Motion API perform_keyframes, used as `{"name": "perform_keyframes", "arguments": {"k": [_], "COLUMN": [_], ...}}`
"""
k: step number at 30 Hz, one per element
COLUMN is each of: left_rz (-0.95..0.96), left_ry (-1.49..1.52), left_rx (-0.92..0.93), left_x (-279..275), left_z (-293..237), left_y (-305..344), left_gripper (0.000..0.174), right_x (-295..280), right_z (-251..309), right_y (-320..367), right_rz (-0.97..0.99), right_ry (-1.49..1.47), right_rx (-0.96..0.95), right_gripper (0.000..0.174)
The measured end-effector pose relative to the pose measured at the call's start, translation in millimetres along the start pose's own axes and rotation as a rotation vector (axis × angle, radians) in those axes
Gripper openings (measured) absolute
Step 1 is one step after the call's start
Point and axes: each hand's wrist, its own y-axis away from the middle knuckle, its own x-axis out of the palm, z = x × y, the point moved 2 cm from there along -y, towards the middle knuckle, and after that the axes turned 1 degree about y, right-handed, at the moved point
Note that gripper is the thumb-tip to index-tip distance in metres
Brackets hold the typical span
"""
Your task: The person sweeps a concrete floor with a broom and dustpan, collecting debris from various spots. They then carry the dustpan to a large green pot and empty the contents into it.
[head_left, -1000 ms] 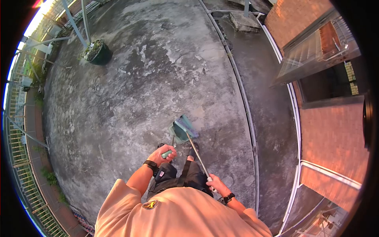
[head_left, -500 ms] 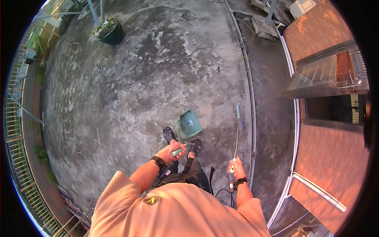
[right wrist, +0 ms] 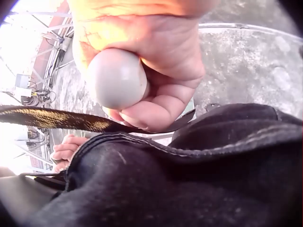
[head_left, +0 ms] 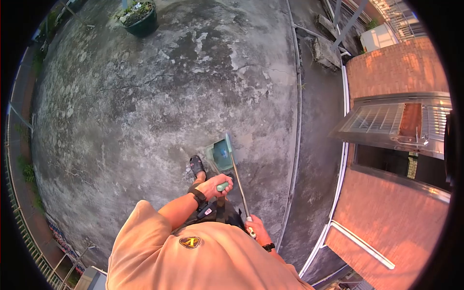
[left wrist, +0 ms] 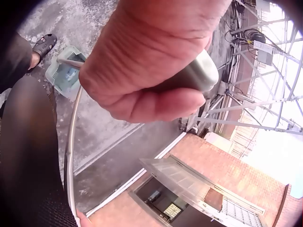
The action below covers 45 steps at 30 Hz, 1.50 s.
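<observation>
In the head view my left hand (head_left: pixel 216 186) grips the pale green handle end (head_left: pixel 222 186) of a green dustpan (head_left: pixel 210 155), which sits at ground level ahead of my feet. Some pale bluish bits (head_left: pixel 224 152) show inside the pan. My right hand (head_left: pixel 259 229) holds the white end of a broom's metal stick (head_left: pixel 240 188). The broom's narrow green head (head_left: pixel 229 142) overlaps the pan's right side. Close up in the left wrist view, fingers curl round the handle grip (left wrist: pixel 203 73). The right wrist view shows the rounded white stick end (right wrist: pixel 117 78) inside my curled hand (right wrist: pixel 165 61).
Weathered concrete floor (head_left: pixel 145 116) spreads around me, with a pipe (head_left: pixel 296 121) running along its right side. Beyond that stand a brick wall (head_left: pixel 372 203) and an opened window (head_left: pixel 377 121). A potted plant (head_left: pixel 140 24) is at the far left. One sandal (head_left: pixel 196 165) shows beside the pan.
The broom swung out from over the dustpan to the right, then came back to the pan's right side. The dustpan stays in my left hand. The head view has turned somewhat.
</observation>
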Motion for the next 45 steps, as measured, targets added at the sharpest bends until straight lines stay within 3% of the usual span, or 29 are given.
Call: {"name": "perform_keyframes", "arguments": {"k": [2, 6, 10, 14, 18, 21, 23, 24, 27, 29, 31, 35, 41, 42, 45], "left_rz": [0.044, 0.123, 0.166, 0.177, 0.206, 0.139, 0.082, 0.06, 0.108, 0.075, 0.02, -0.061, -0.057, -0.06, -0.085], "left_ry": [0.09, 0.14, 0.219, 0.267, 0.327, 0.397, 0.461, 0.461, 0.401, 0.404, 0.347, 0.355, 0.342, 0.334, 0.334], "left_rx": [-0.083, -0.044, 0.059, 0.09, 0.132, 0.225, 0.303, 0.3, 0.212, 0.266, 0.379, 0.354, 0.346, 0.311, 0.395], "left_x": [-7, -4, 8, 12, 30, 68, 82, 82, 74, 85, 95, 88, 81, 77, 79], "left_z": [-1, -13, -27, -35, -41, -50, -47, -50, -55, -53, -49, -52, -54, -52, -43], "left_y": [0, 18, 30, 13, -1, 7, -1, -6, -35, -30, -18, -35, -37, -40, -35], "left_gripper": [0.011, 0.015, 0.017, 0.017, 0.014, 0.014, 0.017, 0.017, 0.017, 0.018, 0.017, 0.018, 0.019, 0.019, 0.018], "right_x": [5, -17, -48, -95, -136, -177, -185, -188, -188, -196, -189, -183, -203, -203, -204], "right_z": [22, 48, 113, 196, 290, 343, 361, 366, 341, 283, 230, 174, 195, 205, 245], "right_y": [9, -2, -24, -71, -124, -182, -206, -215, -233, -233, -212, -136, -88, -83, -84], "right_rz": [-0.059, -0.044, -0.098, -0.163, -0.231, -0.205, -0.258, -0.304, -0.159, -0.064, -0.022, 0.186, 0.322, 0.35, 0.245], "right_ry": [-0.059, 0.012, 0.056, 0.187, 0.295, 0.567, 0.496, 0.509, 0.634, 0.807, 0.781, 0.813, 0.683, 0.577, 0.633], "right_rx": [0.002, -0.053, -0.114, -0.216, -0.327, -0.346, -0.279, -0.242, -0.126, -0.181, 0.037, 0.168, 0.082, 0.117, 0.064], "right_gripper": [0.024, 0.036, 0.034, 0.04, 0.019, 0.027, 0.026, 0.024, 0.023, 0.028, 0.035, 0.033, 0.018, 0.027, 0.045]}}
